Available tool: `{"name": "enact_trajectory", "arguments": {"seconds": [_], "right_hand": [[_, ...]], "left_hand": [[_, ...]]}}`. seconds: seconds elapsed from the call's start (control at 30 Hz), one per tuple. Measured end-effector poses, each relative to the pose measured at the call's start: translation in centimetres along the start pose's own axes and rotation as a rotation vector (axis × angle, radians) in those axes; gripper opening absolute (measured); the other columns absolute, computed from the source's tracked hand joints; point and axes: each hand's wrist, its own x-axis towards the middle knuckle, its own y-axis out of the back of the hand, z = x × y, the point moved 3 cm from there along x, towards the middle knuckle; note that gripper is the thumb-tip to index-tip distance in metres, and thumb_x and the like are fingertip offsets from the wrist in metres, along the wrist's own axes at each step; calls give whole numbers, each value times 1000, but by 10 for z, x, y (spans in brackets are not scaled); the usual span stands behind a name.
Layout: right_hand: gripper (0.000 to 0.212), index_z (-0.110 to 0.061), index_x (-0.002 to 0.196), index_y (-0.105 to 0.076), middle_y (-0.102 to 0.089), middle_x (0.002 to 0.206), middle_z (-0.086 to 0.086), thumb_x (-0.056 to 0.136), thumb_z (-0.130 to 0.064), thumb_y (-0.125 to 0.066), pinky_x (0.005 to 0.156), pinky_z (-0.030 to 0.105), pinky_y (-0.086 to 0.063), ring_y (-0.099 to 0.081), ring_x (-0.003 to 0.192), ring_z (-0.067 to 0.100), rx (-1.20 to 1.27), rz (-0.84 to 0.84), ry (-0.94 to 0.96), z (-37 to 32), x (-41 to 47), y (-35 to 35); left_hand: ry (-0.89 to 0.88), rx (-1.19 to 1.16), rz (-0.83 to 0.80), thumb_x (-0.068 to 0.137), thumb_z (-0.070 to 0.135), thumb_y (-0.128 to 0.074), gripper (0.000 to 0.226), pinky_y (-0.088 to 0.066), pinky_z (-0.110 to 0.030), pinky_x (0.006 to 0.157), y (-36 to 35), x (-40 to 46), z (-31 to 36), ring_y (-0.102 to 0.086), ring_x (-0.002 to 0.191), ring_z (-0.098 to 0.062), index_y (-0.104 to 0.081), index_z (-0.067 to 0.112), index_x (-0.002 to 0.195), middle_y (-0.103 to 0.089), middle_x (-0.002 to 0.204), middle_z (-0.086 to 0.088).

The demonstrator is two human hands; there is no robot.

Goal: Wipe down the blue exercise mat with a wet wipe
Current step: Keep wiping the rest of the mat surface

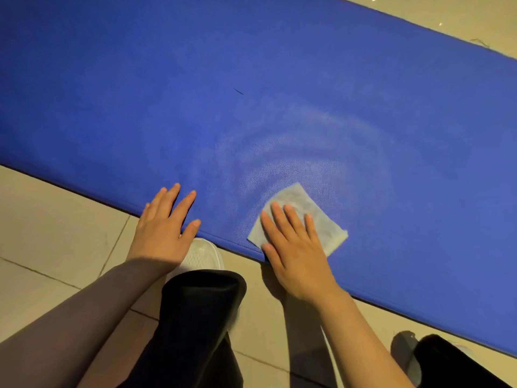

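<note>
The blue mat point(279, 79) lies diagonally across the tiled floor point(42, 219), with pale curved wipe streaks near its near edge. The right hand point(293, 247) presses the wipe point(310, 217) flat on the mat with straight fingers; the left hand point(165, 225), fingers spread, rests on the mat's edge beside a white shoe point(202, 256).

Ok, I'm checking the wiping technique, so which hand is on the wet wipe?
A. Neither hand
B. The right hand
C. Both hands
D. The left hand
B: the right hand presses flat on the wet wipe at the near edge of the blue mat, while the left hand rests on the mat's edge, apart from the wipe.
</note>
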Motion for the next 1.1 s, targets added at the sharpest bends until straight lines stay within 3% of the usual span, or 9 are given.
{"name": "enact_trajectory", "arguments": {"seconds": [0.13,0.27,0.43,0.53,0.6,0.73,0.87,1.0,1.1], "right_hand": [[68,-23,153,-30,-22,161,-1,95,-51,-9,118,44,0,-16,149,25,-17,-33,36,1,63,14],[77,-23,153,-29,-20,162,1,88,-58,-7,119,42,-3,-15,150,25,1,14,-20,51,97,36],[65,-17,155,-24,-16,163,6,99,-50,-22,119,47,-6,-11,150,27,38,219,-460,120,82,52],[58,-16,157,-13,-5,164,6,105,-35,-30,119,49,-1,-2,151,27,85,231,-710,81,72,41],[60,-17,157,-7,3,164,6,104,-32,-33,118,49,4,5,151,27,187,198,-771,35,69,28],[61,-18,156,-1,16,163,2,105,-28,-32,116,45,16,18,149,24,397,91,-684,-48,59,8],[50,-15,154,-24,-8,164,2,105,-19,-34,120,38,6,0,151,20,471,182,-514,-31,51,11],[53,-10,147,-40,-30,158,9,102,-36,-35,122,40,-10,-22,148,25,240,181,-219,1,46,7],[67,-10,150,-35,-28,158,10,98,-51,-28,119,36,-3,-23,147,26,84,176,-259,27,51,6]], "left_hand": [[-1,-13,0,101,36,-41,56,0,-37,120,0,-1,-1,1,151,-20,-22,27,153,-9,163,1],[-17,-22,-1,101,37,-41,56,-1,-38,120,0,-1,-2,-1,151,-20,-24,26,153,-11,163,0],[-22,-35,-13,89,52,-28,69,-4,-40,120,-1,1,-5,-4,150,-22,-28,25,152,-15,162,-1],[-3,-19,13,99,46,-41,59,-5,-42,120,-4,2,-4,-5,150,-24,-30,23,151,-16,162,-3],[2,-12,44,100,43,-42,56,-7,-44,120,-4,3,-1,-8,150,-26,-34,21,150,-20,161,-6],[12,-30,47,92,48,-37,62,-10,-46,119,-3,5,1,-12,148,-29,-39,20,148,-25,159,-9],[-4,-32,21,87,48,-32,66,-11,-44,119,-2,3,-4,-11,149,-25,-36,25,149,-23,160,-4],[-14,-14,39,88,47,-33,65,-15,-48,117,-3,3,-5,-15,148,-28,-38,23,148,-26,158,-7],[-44,22,87,90,44,-37,61,-21,-55,114,-2,5,-2,-23,144,-33,-44,20,146,-33,154,-13]]}}
